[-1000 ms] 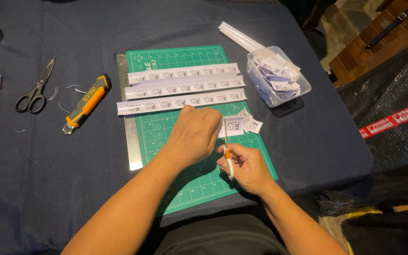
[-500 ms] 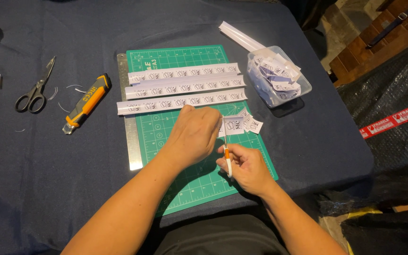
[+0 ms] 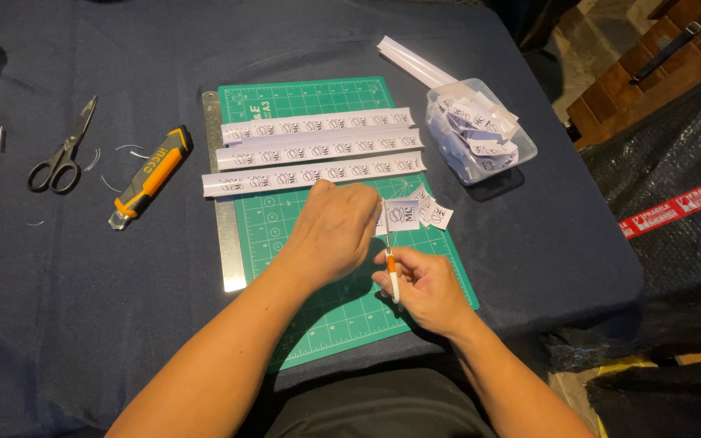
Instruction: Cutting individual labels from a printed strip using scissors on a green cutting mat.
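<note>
Carefully, we pinch the paper label (image 3: 402, 216) in our left hand (image 3: 333, 231), right hand (image 3: 419, 285) gripping small snips (image 3: 389, 258); cut squarely.

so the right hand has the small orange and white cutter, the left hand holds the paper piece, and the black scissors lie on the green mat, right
Not quite. The black scissors lie on the dark cloth, left of the green mat and beyond the orange utility knife, as the head view shows. The rest stands: the right hand has the small orange and white cutter, and the left hand holds the paper piece.
</note>
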